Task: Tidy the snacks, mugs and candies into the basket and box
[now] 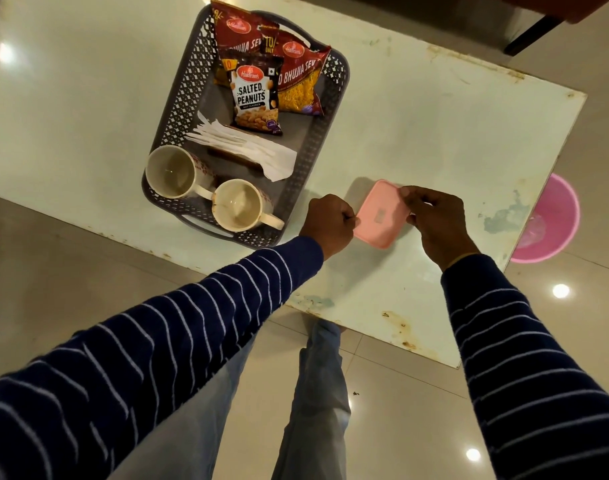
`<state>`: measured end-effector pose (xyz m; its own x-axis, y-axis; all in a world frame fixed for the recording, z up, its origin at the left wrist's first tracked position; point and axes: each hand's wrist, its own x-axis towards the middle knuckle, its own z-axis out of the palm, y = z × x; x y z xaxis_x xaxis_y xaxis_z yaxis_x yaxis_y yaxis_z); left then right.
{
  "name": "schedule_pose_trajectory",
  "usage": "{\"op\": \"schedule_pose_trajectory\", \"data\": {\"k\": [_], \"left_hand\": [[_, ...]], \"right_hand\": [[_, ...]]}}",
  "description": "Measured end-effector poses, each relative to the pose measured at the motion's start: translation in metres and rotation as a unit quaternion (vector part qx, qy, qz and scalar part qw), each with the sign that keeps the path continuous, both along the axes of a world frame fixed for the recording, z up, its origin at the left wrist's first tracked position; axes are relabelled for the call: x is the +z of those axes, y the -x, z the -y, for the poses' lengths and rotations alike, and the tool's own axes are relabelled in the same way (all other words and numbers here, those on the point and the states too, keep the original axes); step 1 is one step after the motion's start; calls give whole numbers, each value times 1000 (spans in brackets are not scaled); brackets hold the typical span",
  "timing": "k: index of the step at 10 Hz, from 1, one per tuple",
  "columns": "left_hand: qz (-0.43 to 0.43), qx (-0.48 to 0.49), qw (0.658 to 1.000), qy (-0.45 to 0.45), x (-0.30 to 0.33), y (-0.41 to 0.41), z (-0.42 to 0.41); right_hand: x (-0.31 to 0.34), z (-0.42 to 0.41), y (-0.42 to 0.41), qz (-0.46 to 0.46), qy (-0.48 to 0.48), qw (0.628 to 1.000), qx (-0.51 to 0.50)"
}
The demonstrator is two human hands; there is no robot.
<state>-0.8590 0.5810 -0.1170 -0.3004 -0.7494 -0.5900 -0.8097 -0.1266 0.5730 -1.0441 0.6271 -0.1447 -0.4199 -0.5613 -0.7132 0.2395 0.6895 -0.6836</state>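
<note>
Two hands are working the pink box [382, 214] on the table [434, 140].

Beside it the grey basket [178, 109] is sitting loaded: snack packets [258, 93], napkins [251, 150], two mugs [171, 171]. Left hand [327, 225] is clenching at the box's near-left edge; right hand [434, 220] is pinching the far-right rim.

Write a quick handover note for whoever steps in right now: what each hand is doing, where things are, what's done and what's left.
Left hand: fingers curled, at the left edge of the pink box.
Right hand: pinching the box's far right edge.
The box sits on the table, lid on, beside the grey basket.
Done: two bhujia packs, peanuts and both mugs are in the basket.
Left: no loose candies visible; check the lid is closed properly.
</note>
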Motion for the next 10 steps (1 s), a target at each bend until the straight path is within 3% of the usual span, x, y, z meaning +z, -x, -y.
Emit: {"op": "schedule_pose_trajectory", "data": {"k": [2,5,6,8,10], "left_hand": [[-15,-1,1000,-18,1,0,3],[-32,65,997,-2,-4,16,27],[-28,62,998,-11,-5,16,30],[24,31,999,-1,15,7,33],[44,-43,996,66,98,-5,53]], "right_hand": [[0,-1,-2,-39,14,999,6],[0,37,2,-249,34,964,91],[-1,34,4,-252,18,963,91],[34,17,-12,-308,36,936,166],[121,11,-35,-362,47,909,202]]}}
